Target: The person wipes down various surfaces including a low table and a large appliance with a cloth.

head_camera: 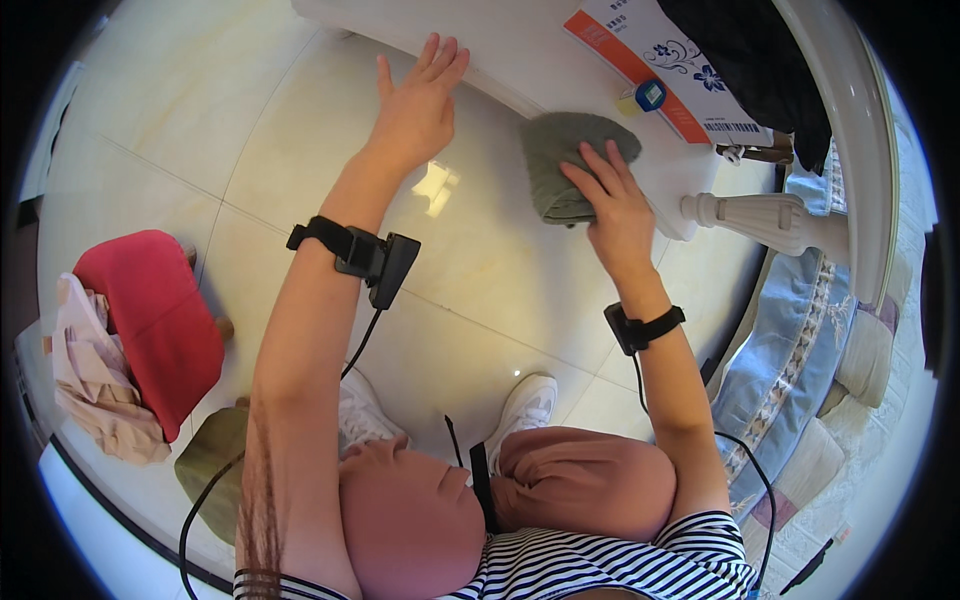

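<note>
My right hand is on a folded grey-green cloth, its fingers spread over the cloth's right part. The cloth lies against the edge of a low white surface, near its right corner. My left hand is to the left, fingers apart and holding nothing, its fingertips at the edge of the same white surface; whether they touch it I cannot tell. Each wrist wears a black strap with a small device and a cable.
On the white surface are a white and orange box, a small blue and yellow container and black fabric. A red-topped stool with pale cloth is at left. A fluted white post and blue bedding are at right.
</note>
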Demonstrator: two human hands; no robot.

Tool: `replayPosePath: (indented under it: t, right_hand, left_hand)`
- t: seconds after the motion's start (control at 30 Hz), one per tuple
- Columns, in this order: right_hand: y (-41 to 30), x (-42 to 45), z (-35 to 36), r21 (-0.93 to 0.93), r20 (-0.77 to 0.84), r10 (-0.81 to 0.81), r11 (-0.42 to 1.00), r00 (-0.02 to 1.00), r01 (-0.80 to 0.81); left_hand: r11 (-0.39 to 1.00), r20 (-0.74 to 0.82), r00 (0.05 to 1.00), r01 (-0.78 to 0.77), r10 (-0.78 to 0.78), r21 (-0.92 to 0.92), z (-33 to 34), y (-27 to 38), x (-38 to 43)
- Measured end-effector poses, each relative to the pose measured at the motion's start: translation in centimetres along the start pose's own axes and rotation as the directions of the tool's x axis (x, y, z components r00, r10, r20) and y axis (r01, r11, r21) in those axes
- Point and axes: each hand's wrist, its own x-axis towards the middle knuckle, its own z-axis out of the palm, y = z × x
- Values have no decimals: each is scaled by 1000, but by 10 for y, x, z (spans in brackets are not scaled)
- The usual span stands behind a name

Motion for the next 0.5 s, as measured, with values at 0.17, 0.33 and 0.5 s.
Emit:
replayPosePath:
  t: [0.17,0.33,0.5]
  right_hand:
    - [37,-63,-15,-116,12,88,990,996,-86]
    - [59,-122,-34,-224,100,264,946,959,-236]
    - [63,-135,-58,-30,156,511,858,846,-513]
  left_hand:
    - [1000,16,1000,-8,7,25,-6,-2,-5]
    - [1000,22,1000,5,-5,22,-6,0,-2]
    - [999,64,997,50,-51,13,-10,3,-1]
